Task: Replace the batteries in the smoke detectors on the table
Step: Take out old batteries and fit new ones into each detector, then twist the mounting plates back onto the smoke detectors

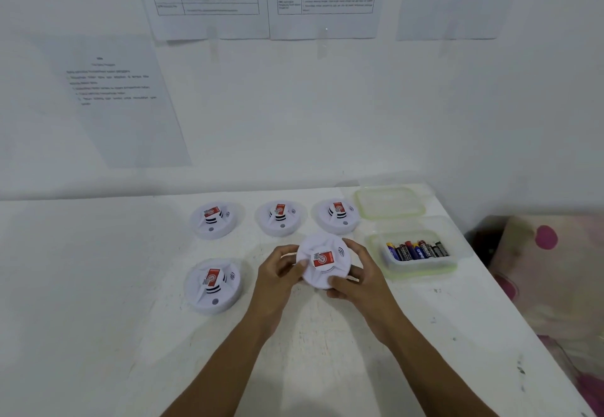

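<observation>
Both hands on one smoke detector (323, 261), mid-table. left hand (277, 269) curled on its left rim, right hand (356, 276) wrapped round right rim. Five detectors total: held one, back row of three (281, 217) near wall, front-left detector (212, 284). One battery tub (421, 253) hugging right edge of table (98, 286), one lid (390, 202) behind it. Most open room: left side, near front edge.

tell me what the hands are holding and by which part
One white smoke detector, held by both hands at its round rim: the left hand grips the left edge, the right hand the right edge, fingers curled round it.
</observation>
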A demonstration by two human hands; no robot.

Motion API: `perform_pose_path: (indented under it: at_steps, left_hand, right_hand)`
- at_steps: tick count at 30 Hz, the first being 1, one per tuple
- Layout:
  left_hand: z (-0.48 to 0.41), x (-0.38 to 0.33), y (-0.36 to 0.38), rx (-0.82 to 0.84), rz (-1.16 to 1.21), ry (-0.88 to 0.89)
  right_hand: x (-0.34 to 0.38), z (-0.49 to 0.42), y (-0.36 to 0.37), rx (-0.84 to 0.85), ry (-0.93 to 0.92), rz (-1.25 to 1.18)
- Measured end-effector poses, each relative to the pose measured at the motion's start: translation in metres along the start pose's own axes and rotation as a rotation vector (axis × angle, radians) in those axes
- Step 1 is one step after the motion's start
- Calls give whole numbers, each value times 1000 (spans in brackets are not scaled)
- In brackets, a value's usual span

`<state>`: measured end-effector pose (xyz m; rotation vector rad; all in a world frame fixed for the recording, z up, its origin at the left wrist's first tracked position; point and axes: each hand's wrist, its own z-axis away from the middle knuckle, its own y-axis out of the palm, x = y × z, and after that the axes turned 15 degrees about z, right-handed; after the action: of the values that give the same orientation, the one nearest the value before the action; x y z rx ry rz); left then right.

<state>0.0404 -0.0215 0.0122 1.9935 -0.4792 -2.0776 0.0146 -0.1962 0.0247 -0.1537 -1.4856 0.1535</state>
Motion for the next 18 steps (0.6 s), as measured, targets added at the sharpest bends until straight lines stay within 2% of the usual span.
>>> perform_pose_path:
  at_steps: [3,9,15,18]
  left_hand:
    - [1,0,-3,56,-13,-26]
    - [2,3,-7,60,-105,40]
    - [3,5,-7,70,-167,69]
    - [4,4,-6,129,-214,90]
  right_hand:
    - [-3,0,-4,24,-15,-16]
    - [-1,-3,-14,107,-38,82]
    - [-4,-4,-14,105,-2,42]
    - [-5,-6,-12,104,7,34]
